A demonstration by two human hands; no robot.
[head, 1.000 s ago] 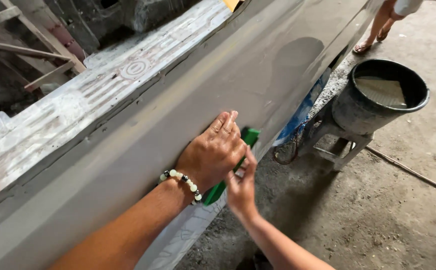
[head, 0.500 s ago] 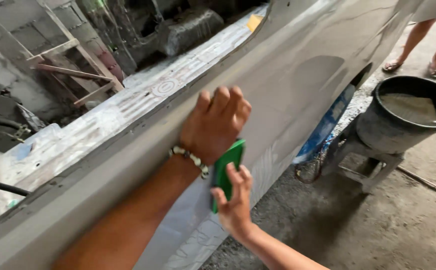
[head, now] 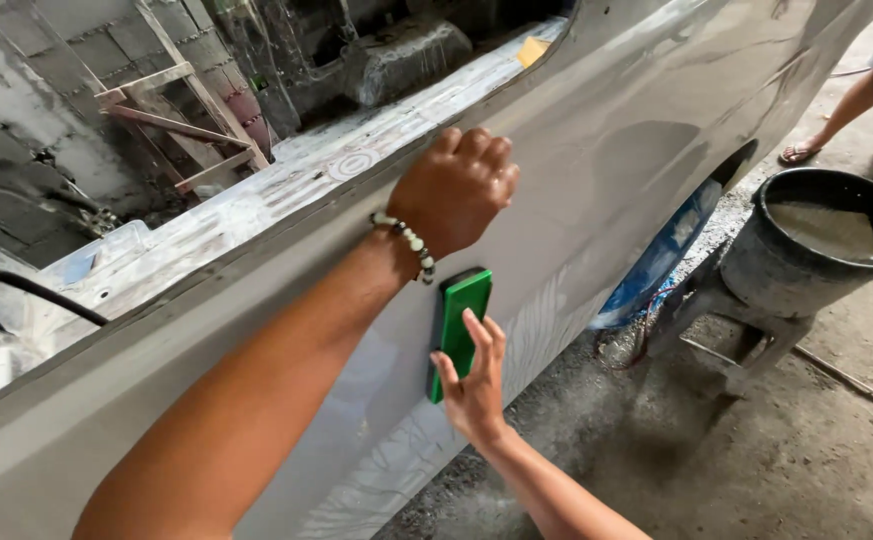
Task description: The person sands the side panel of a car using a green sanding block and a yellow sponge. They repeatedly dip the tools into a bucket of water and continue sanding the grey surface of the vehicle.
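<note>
- One grey car body panel [head: 656, 150], tilted across the view, coated dull grey; wet swirl marks low down near the green block, likely from rubbing.
- One stripped inner section [head: 286, 190] above the panel edge, bare and patchy.
- One black bucket [head: 836, 240] on a low stand, part full of murky water, kept near the panel, probably for wetting.
- One blue sheet [head: 671, 255] tucked in the wheel opening.
- One wooden frame [head: 171, 110] against the block wall at back.
- Two bare legs of another person [head: 861, 100] in sandals, top right, well apart from the work.
- Left hand [head: 456, 190]: fingers curled, resting against the panel near its upper edge, holding nothing; looks like bracing. One bead bracelet [head: 406, 240] on the wrist.
- Right hand [head: 474, 375]: fingers spread flat over the lower part of the green block, pressing it to the panel rather than wrapping it.
- One green block [head: 461, 315], upright, flat on the panel just below the left wrist.
</note>
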